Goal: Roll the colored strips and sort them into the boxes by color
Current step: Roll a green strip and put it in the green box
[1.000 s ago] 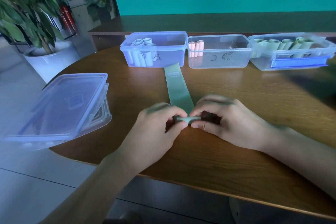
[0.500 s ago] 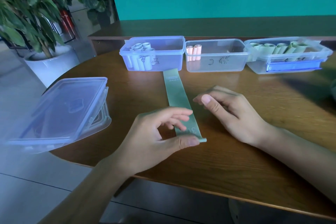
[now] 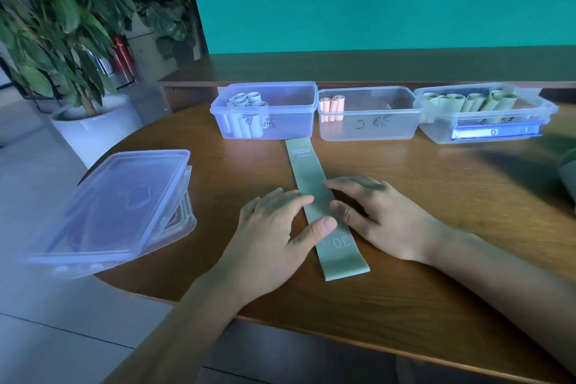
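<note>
**Green strip lying flat, both hands pressing it**

A pale green strip (image 3: pixel 314 190) is lying unrolled on the wooden table (image 3: pixel 405 305), running from just in front of the boxes toward the near edge — the near end is showing "30" printed on it. The left hand (image 3: pixel 274 227) is resting on the strip's left side, fingers fairly straight, thumb lying flat across the strip. The right hand (image 3: pixel 383 215) is sitting on the right edge, fingers extended and touching the strip, not curling round it. Neither hand is gripping anything.

Three clear boxes are standing in a row at the far side. The left box (image 3: pixel 290 115) is holding pale blue rolls (image 3: pixel 246 112); the middle box (image 3: pixel 380 121) is holding two pink rolls (image 3: pixel 332 107) at its left end; the right box (image 3: pixel 498 128) is holding green rolls (image 3: pixel 467 101).

A lidded clear container (image 3: pixel 124 212) is sitting tilted at the table's left edge — well apart from the strip. A potted plant (image 3: pixel 62 25) is standing on the floor beyond it.
</note>
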A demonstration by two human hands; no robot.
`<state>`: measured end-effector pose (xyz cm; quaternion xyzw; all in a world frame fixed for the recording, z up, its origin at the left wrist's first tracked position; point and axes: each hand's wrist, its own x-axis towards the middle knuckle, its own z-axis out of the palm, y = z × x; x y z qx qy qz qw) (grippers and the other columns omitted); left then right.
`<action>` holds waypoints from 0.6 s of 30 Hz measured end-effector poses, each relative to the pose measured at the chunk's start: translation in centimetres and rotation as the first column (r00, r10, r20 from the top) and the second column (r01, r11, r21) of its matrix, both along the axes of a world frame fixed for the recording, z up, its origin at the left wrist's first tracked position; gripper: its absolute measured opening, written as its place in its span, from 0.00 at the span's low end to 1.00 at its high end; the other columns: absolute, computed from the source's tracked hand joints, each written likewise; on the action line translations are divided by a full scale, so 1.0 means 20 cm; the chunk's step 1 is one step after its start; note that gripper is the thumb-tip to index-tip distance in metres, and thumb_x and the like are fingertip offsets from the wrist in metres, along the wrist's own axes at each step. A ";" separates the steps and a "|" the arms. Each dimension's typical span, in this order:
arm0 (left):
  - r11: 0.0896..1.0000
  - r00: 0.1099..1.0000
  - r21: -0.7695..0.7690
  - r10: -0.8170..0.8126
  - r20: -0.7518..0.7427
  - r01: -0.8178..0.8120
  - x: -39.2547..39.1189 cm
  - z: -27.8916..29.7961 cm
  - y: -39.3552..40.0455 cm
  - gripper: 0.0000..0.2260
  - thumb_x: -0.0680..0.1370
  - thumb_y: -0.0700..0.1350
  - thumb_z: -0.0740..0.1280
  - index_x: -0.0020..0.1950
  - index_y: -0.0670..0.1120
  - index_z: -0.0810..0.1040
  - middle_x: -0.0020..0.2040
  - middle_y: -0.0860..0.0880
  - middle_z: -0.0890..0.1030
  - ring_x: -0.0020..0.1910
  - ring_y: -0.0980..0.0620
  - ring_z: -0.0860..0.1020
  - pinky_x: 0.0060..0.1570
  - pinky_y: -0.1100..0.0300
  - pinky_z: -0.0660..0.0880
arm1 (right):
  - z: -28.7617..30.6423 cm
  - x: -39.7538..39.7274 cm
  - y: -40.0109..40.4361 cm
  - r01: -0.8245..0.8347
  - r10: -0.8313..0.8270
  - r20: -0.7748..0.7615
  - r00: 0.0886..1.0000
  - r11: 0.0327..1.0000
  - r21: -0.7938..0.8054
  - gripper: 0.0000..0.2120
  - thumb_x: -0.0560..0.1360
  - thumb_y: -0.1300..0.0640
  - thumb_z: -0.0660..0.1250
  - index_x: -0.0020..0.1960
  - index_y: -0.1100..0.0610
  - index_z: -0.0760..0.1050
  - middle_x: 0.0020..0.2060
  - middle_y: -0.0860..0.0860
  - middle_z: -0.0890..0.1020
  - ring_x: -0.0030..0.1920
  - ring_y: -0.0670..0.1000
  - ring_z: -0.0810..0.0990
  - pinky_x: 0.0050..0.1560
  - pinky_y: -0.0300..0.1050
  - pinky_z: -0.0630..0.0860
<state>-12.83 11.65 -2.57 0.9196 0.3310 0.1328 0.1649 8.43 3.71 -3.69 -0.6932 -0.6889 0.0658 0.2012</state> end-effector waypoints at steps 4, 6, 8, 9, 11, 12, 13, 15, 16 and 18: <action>0.999 0.998 0.028 -0.036 -0.052 0.037 0.01 -0.01 0.01 0.34 0.77 0.73 0.45 0.77 0.58 0.64 0.78 0.60 0.62 0.79 0.57 0.54 0.78 0.49 0.49 | 0.00 0.00 0.00 0.004 -0.004 -0.016 1.000 1.000 0.004 0.27 0.82 0.37 0.53 0.77 0.46 0.66 0.72 0.43 0.73 0.74 0.46 0.68 0.73 0.52 0.67; 0.998 0.997 0.045 -0.042 -0.060 0.045 0.01 -0.02 0.02 0.33 0.77 0.73 0.45 0.77 0.58 0.64 0.78 0.60 0.61 0.79 0.57 0.53 0.78 0.49 0.48 | -0.01 0.01 -0.01 0.005 -0.004 -0.061 0.998 1.000 0.022 0.25 0.81 0.37 0.56 0.75 0.45 0.67 0.70 0.43 0.74 0.71 0.47 0.71 0.71 0.50 0.70; 0.998 0.998 0.049 -0.043 -0.041 0.045 0.00 -0.02 0.02 0.34 0.77 0.73 0.45 0.77 0.59 0.64 0.78 0.60 0.62 0.79 0.57 0.54 0.78 0.49 0.49 | 0.00 0.01 -0.02 -0.005 0.011 -0.094 0.996 0.998 0.056 0.24 0.81 0.38 0.59 0.73 0.45 0.70 0.67 0.42 0.75 0.68 0.45 0.74 0.68 0.46 0.72; 0.998 0.999 0.042 -0.046 -0.025 0.047 0.00 -0.02 0.02 0.33 0.77 0.73 0.46 0.77 0.59 0.64 0.78 0.59 0.62 0.79 0.57 0.54 0.78 0.49 0.51 | 0.00 0.01 -0.04 -0.014 0.022 -0.114 0.993 0.997 0.077 0.23 0.80 0.38 0.61 0.72 0.46 0.71 0.66 0.41 0.76 0.65 0.43 0.75 0.66 0.44 0.73; 0.998 0.997 0.015 -0.062 0.041 0.062 -0.01 -0.03 0.02 0.31 0.78 0.72 0.51 0.77 0.59 0.65 0.77 0.60 0.64 0.78 0.59 0.57 0.78 0.49 0.55 | 0.00 0.01 -0.08 -0.044 0.059 -0.146 0.987 0.993 0.106 0.23 0.78 0.36 0.63 0.69 0.46 0.73 0.64 0.38 0.76 0.64 0.40 0.76 0.64 0.39 0.72; 0.997 0.994 0.003 -0.073 0.080 0.073 -0.02 -0.04 0.03 0.30 0.78 0.71 0.53 0.76 0.59 0.66 0.77 0.61 0.65 0.77 0.60 0.59 0.77 0.51 0.58 | 0.00 0.01 -0.10 -0.064 0.080 -0.153 0.985 0.992 0.109 0.24 0.78 0.36 0.64 0.69 0.46 0.74 0.64 0.37 0.76 0.65 0.39 0.74 0.65 0.36 0.71; 0.996 0.991 -0.006 -0.083 0.108 0.084 -0.03 -0.04 0.03 0.28 0.79 0.70 0.54 0.75 0.59 0.67 0.76 0.62 0.66 0.76 0.62 0.60 0.76 0.53 0.60 | 0.00 0.02 -0.12 -0.082 0.096 -0.152 0.984 0.992 0.100 0.25 0.77 0.35 0.65 0.69 0.46 0.74 0.65 0.36 0.75 0.67 0.37 0.72 0.66 0.33 0.69; 0.994 0.985 -0.013 -0.104 0.137 0.107 -0.05 -0.05 0.03 0.25 0.79 0.68 0.57 0.73 0.59 0.70 0.73 0.62 0.69 0.74 0.64 0.62 0.74 0.56 0.63 | 0.00 0.02 -0.15 -0.102 0.108 -0.119 0.987 0.993 0.060 0.26 0.76 0.32 0.63 0.69 0.44 0.74 0.66 0.34 0.73 0.69 0.36 0.69 0.68 0.33 0.67; 0.993 0.982 -0.010 -0.113 0.148 0.116 -0.06 -0.05 0.03 0.24 0.79 0.67 0.59 0.72 0.59 0.72 0.73 0.62 0.70 0.73 0.65 0.64 0.73 0.57 0.63 | 0.00 0.02 -0.17 -0.101 0.105 -0.092 0.990 0.994 0.046 0.27 0.76 0.30 0.62 0.69 0.44 0.74 0.67 0.34 0.72 0.69 0.36 0.69 0.69 0.34 0.66; 0.994 0.976 -0.013 -0.107 0.187 0.111 -0.05 -0.05 0.03 0.21 0.80 0.63 0.62 0.70 0.58 0.75 0.71 0.61 0.73 0.71 0.64 0.66 0.72 0.58 0.65 | 0.00 0.01 -0.18 -0.090 0.094 -0.076 0.993 0.995 0.053 0.28 0.75 0.28 0.60 0.68 0.43 0.75 0.67 0.34 0.72 0.70 0.36 0.68 0.68 0.33 0.67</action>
